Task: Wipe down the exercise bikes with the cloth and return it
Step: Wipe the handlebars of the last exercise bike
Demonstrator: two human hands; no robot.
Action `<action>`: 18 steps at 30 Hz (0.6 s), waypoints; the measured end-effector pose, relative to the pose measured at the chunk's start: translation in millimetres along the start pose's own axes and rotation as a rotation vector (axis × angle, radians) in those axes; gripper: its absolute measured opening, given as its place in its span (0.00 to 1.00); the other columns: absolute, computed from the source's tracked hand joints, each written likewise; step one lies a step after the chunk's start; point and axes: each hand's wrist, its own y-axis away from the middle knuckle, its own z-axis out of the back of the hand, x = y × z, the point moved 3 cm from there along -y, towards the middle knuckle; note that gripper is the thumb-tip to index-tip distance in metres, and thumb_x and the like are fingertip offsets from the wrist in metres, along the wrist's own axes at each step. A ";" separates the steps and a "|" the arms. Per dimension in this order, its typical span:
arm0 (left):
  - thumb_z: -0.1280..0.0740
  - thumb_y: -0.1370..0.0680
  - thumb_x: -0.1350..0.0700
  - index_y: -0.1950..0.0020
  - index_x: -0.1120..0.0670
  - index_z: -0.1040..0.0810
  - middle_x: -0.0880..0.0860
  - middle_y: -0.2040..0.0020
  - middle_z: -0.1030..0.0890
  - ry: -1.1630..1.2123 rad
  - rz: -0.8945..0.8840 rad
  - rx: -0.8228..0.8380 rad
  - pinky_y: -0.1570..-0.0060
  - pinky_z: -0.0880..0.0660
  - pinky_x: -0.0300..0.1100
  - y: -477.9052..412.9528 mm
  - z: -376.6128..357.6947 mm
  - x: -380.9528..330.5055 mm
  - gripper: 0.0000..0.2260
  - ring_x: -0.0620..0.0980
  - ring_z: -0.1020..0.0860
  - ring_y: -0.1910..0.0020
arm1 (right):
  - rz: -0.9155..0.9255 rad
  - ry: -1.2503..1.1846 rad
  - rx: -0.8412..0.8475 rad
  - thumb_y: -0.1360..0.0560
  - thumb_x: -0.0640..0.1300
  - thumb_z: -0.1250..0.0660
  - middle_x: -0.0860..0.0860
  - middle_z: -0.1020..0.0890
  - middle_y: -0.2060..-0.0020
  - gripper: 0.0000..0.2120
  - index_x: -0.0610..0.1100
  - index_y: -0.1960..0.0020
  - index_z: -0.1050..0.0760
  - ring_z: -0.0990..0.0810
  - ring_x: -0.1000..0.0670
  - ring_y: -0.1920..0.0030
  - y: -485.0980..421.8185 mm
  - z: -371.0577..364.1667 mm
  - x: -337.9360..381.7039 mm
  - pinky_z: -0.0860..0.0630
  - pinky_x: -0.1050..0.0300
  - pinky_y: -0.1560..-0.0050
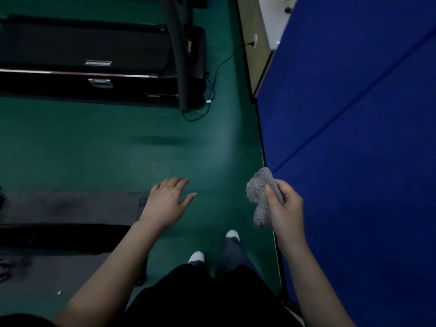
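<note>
Head view: person stands on green floor point(94, 142), white shoes point(196, 256) below. Right hand point(286, 208) grips the grey cloth point(259, 185), thumb and curled fingers clamped round the bunched middle, the ends sticking out above and below, off any surface. Left hand point(165, 201) is empty, fingers spread apart, palm down over the floor. Black treadmill point(94, 50) is ahead left, blue partition point(354, 114) just to the right.

No exercise bike shows, so this looks like a carry step: either to a bike or to put the cloth back, cannot tell which. Next move calls for reaching the target with the grip kept.

Containers: none visible; the white unit point(271, 17) at top right is possibly a cabinet, too blurred to say.
</note>
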 end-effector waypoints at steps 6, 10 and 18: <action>0.42 0.20 0.41 0.28 0.51 0.31 0.49 0.29 0.30 0.068 0.223 -0.062 0.35 0.37 0.46 -38.5 10.1 21.1 0.24 0.50 0.33 0.30 | 0.050 0.029 0.206 0.22 0.39 0.36 0.50 0.17 0.56 0.06 0.47 0.50 0.21 0.19 0.49 0.54 -86.1 -39.9 25.8 0.21 0.47 0.50; 0.42 0.20 0.40 0.29 0.52 0.30 0.50 0.30 0.29 0.116 0.379 -0.116 0.34 0.38 0.48 -71.1 20.7 20.4 0.24 0.51 0.33 0.30 | 0.118 0.058 0.362 0.22 0.39 0.36 0.51 0.18 0.57 0.09 0.52 0.54 0.22 0.19 0.50 0.54 -150.8 -52.2 48.0 0.21 0.48 0.51; 0.42 0.20 0.41 0.29 0.51 0.29 0.49 0.31 0.28 0.161 0.549 -0.229 0.33 0.39 0.46 -132.7 45.7 1.1 0.23 0.50 0.33 0.31 | 0.101 0.063 0.450 0.22 0.40 0.36 0.48 0.17 0.53 0.06 0.43 0.47 0.21 0.19 0.47 0.50 -275.2 -62.5 71.6 0.23 0.41 0.44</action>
